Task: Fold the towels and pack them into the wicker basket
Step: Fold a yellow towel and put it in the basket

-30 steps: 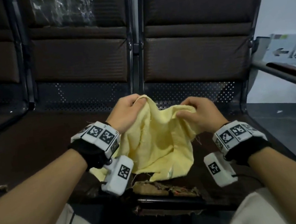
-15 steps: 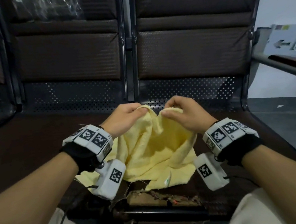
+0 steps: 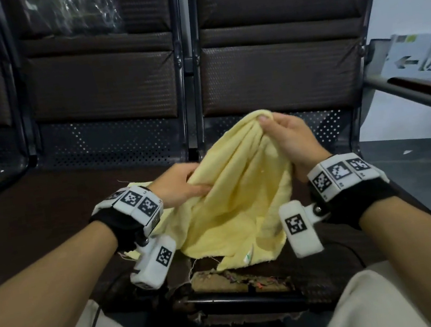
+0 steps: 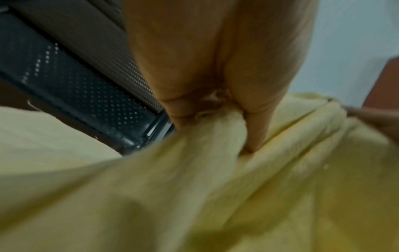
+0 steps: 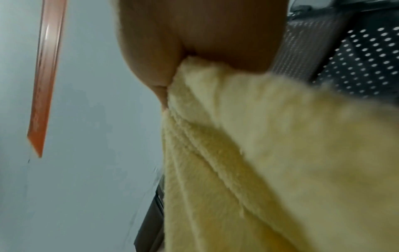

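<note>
— What has the right hand [image 3: 287, 140] got?
— Its grip is pinched tight on a bunched edge of the yellow towel [image 3: 232, 211], lifted highest.
— And the left hand [image 3: 181, 186]?
— Lower down, its grip is closed round a gathered fold of the same towel.
— Where does the cloth lie?
— It sags between them, its lower end resting on the brown seat [image 3: 47, 205], near the torn front edge [image 3: 237, 280].

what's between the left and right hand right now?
Only the yellow towel: a gathered span of it runs from the left hand, gripping low, up to the right hand, pinching the raised end. The head view shows it.
</note>
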A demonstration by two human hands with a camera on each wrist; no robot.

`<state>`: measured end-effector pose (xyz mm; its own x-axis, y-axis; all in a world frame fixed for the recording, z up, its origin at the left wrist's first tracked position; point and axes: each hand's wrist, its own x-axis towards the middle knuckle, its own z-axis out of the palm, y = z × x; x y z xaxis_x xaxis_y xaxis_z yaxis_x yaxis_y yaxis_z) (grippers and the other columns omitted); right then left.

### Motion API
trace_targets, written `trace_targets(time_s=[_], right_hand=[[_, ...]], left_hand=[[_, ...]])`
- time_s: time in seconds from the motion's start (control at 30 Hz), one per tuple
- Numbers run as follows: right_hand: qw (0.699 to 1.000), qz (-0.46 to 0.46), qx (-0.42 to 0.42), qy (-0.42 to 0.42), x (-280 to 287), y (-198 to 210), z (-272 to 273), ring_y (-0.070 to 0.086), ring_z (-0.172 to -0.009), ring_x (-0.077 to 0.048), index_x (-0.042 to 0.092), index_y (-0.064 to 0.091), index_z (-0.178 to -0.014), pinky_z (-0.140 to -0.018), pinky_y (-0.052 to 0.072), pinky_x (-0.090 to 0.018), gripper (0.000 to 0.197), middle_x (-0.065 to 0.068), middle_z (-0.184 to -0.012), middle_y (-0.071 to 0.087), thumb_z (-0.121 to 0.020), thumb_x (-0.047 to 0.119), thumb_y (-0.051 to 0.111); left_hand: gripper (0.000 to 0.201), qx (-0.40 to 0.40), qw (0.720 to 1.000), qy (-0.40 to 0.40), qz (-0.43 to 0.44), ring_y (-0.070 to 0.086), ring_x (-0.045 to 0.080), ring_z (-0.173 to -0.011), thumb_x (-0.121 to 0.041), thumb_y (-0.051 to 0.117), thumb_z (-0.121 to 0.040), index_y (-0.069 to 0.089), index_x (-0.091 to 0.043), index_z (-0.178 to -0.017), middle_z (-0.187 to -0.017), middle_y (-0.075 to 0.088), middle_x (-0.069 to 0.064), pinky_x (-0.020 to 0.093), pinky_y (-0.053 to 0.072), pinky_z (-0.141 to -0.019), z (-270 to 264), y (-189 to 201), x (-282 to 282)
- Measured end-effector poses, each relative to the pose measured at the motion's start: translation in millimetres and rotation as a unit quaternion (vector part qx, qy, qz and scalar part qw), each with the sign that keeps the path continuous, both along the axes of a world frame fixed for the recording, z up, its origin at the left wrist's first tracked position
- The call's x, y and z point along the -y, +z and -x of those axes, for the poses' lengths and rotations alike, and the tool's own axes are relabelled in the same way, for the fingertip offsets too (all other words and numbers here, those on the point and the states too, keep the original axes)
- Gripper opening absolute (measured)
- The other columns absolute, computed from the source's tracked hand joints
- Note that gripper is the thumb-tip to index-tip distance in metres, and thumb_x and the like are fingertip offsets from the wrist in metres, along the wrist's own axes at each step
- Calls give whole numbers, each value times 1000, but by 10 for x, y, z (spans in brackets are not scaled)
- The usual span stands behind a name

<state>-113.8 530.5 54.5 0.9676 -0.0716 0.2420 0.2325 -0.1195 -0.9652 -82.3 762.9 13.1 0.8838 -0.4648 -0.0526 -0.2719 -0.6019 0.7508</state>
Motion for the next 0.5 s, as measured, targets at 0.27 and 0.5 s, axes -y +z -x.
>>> trace_targets(time_s=[0.27,0.5], right_hand=[[992,-46,-72,-96,130,-197,-109,66,-82,-23,13,67,-93,-77,58,-40,10,-14,-94,69,-91,20,60],[967,153,-204,23,236,-561,-70,66,-85,-16,13,35,-139,-73,56,-31,62,-3,-101,65,-86,18,68]], left_hand=[[33,-16,985,1,-173,67,27,-89,-43,54,-90,69,-13,-92,-93,71,10,43,51,-81,50,-65,-115],[19,-121,977,93,150,68,29,-87,-31,68,-84,71,-12,-88,-89,73,9,43,54,-83,116,76,260]])
